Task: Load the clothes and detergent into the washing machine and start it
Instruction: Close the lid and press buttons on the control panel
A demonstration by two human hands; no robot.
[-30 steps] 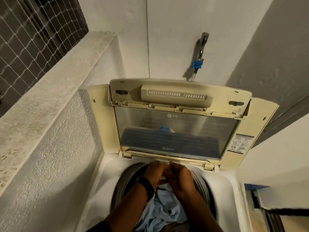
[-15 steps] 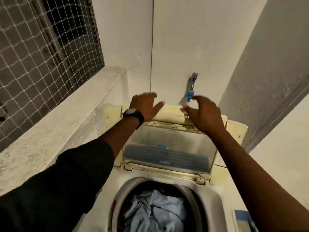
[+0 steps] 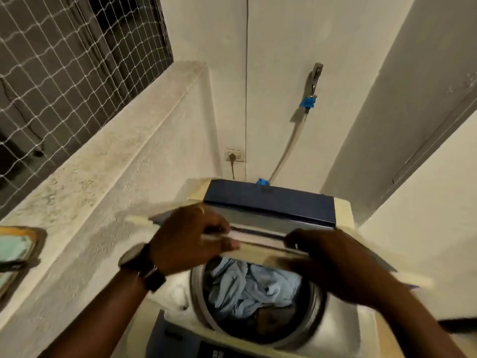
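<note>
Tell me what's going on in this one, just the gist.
A person stands at a top-loading washing machine and grips its folding lid with both hands, the left hand and the right hand curled round its front edge. The lid sits tilted partway over the drum, not yet shut. Light blue clothes lie inside the drum. The hands and lid are blurred, and no detergent is visible.

1. I have one view: the head camera, looking forward and down from close above the washing machine (image 3: 268, 205) at lower centre.
2. Its wide angle takes in the netted window (image 3: 64, 60) at upper left.
</note>
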